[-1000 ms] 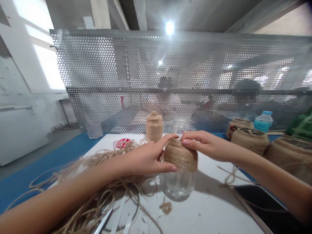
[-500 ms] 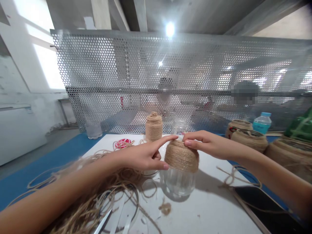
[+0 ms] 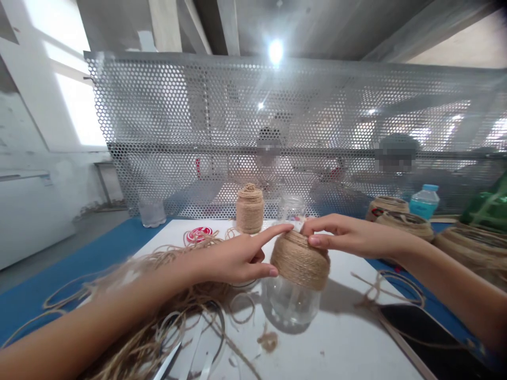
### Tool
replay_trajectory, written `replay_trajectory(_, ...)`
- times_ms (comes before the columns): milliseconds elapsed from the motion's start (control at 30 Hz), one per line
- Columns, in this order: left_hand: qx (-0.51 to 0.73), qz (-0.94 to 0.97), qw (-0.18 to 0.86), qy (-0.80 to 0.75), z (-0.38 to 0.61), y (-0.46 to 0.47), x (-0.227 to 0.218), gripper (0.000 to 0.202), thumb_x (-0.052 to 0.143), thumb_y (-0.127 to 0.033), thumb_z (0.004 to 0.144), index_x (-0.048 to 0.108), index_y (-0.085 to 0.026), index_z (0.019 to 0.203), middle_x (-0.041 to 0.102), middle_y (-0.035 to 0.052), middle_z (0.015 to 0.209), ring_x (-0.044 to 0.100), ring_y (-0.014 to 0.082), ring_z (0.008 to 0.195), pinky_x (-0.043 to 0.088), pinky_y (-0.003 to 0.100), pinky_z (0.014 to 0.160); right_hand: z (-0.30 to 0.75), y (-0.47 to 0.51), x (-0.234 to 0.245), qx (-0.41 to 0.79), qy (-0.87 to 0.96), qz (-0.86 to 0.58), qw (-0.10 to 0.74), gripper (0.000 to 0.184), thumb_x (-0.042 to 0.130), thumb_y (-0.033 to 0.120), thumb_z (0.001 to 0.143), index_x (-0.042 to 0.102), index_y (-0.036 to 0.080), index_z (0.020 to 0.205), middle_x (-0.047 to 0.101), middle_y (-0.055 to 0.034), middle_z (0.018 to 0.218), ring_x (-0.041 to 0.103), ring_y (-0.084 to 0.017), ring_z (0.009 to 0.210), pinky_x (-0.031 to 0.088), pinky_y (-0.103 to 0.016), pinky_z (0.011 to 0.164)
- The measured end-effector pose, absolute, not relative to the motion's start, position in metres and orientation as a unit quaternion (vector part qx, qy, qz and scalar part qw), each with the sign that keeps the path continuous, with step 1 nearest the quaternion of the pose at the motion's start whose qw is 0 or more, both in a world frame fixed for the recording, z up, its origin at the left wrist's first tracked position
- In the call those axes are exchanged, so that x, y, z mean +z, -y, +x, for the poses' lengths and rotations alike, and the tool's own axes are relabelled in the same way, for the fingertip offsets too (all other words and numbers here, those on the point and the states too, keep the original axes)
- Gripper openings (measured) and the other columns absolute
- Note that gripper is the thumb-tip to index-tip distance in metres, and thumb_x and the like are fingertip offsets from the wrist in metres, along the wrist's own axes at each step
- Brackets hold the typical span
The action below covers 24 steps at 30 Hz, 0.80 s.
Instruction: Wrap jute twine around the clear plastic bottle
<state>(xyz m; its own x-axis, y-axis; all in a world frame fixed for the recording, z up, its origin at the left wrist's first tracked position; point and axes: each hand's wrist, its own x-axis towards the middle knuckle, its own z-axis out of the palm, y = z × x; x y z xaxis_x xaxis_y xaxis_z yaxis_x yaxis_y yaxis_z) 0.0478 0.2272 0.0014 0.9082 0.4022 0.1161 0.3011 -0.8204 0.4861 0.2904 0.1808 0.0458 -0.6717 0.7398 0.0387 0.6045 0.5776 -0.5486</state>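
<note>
Glass jar (image 3: pixel 293 306), upper part wound with jute twine (image 3: pixel 301 261), on white board (image 3: pixel 336 351), centre, both hands at it.
Nearest: pointed metal blade (image 3: pixel 169 361) beside a loose twine heap (image 3: pixel 132 343), lower left; dark-screened phone (image 3: pixel 415 330), lower right, a strand across it. Left hand (image 3: pixel 240 258): thumb and forefinger spread, forefinger tip at the jar's top, thumb tip by the winding's lower left edge, other fingers curled. Right hand (image 3: pixel 336 232): fingers bent, thumb against the winding near the top; cannot tell whether a strand is pinched. Beyond: red-and-white disc (image 3: pixel 199 235); twine-wrapped jar (image 3: pixel 406 226), right; upright twine spool (image 3: pixel 250 214); clear jar (image 3: pixel 292 207); blue-capped bottle (image 3: pixel 423 203). Farthest: perforated metal screen (image 3: pixel 222 113), people partly visible through it.
</note>
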Motion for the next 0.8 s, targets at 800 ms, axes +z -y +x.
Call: replay_trajectory(800, 0.120, 0.890, 0.385, -0.214, 0.056, -0.219, -0.010, 0.089, 0.060, -0.035, 0.078, -0.004, -0.025, 0.139, 0.038, -0.0096, 0.055, 0.038, 0.0067, 0.047, 0.028, 0.018, 0.044, 0.283, -0.178, 0.041, 0.282, 0.855, -0.412, 0.140, 0.034, 0.039, 0.043, 0.087, 0.053, 0.015, 0.073, 0.044, 0.0012, 0.068, 0.041, -0.011, 0.064, 0.033, -0.023, 0.057)
